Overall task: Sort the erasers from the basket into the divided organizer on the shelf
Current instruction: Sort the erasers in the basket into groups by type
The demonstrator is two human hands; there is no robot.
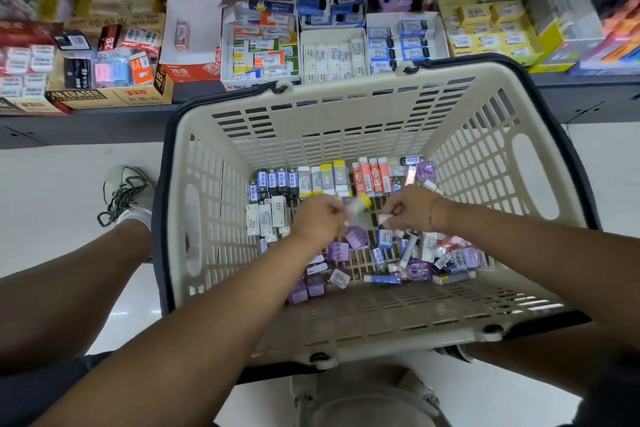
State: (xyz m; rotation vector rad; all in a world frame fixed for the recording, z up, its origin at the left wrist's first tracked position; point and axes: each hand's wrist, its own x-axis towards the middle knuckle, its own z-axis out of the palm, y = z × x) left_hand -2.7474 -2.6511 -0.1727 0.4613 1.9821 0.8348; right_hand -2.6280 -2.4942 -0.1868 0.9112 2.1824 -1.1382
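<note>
Cream plastic basket (pixel 346 114) holds the erasers (pixel 398 253) on its floor — left hand (pixel 318 218) pinches a blurred yellow-tipped eraser (pixel 362 204), right hand (pixel 412 208) a small white eraser (pixel 385 218). Light, firm, probably slick-wrapped — best pinched across the long sides. Organizer (pixel 405 15) sits beyond its far rim.

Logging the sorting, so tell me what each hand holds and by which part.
Left hand pinches a blurred yellow-ended eraser by its white end; right hand pinches a small white eraser, exact spot unclear.
</note>
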